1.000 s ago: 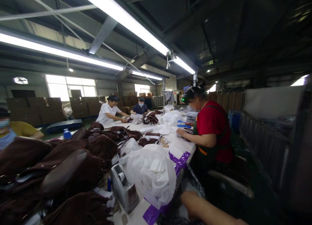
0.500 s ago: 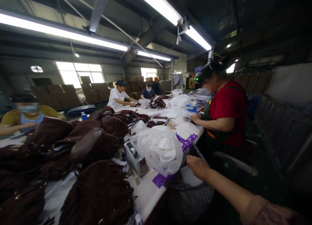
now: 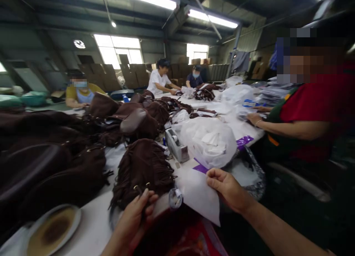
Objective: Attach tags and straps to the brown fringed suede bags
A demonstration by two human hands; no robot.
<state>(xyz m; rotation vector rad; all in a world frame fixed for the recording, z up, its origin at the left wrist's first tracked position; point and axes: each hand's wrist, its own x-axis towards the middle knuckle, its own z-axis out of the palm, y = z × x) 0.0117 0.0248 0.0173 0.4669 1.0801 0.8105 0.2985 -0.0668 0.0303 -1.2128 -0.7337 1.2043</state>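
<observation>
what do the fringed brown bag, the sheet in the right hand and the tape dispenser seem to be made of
Fringed brown bag: probably suede or similar fabric; its surface looks soft and matte.
White sheet in the right hand: perhaps paper or thin foam, smooth, no visible weave; unclear which.
Tape dispenser: likely grey plastic, rigid and smooth-sided.

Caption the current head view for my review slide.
Right hand holds a white sheet; left hand at the near end of a fringed brown bag.
</observation>
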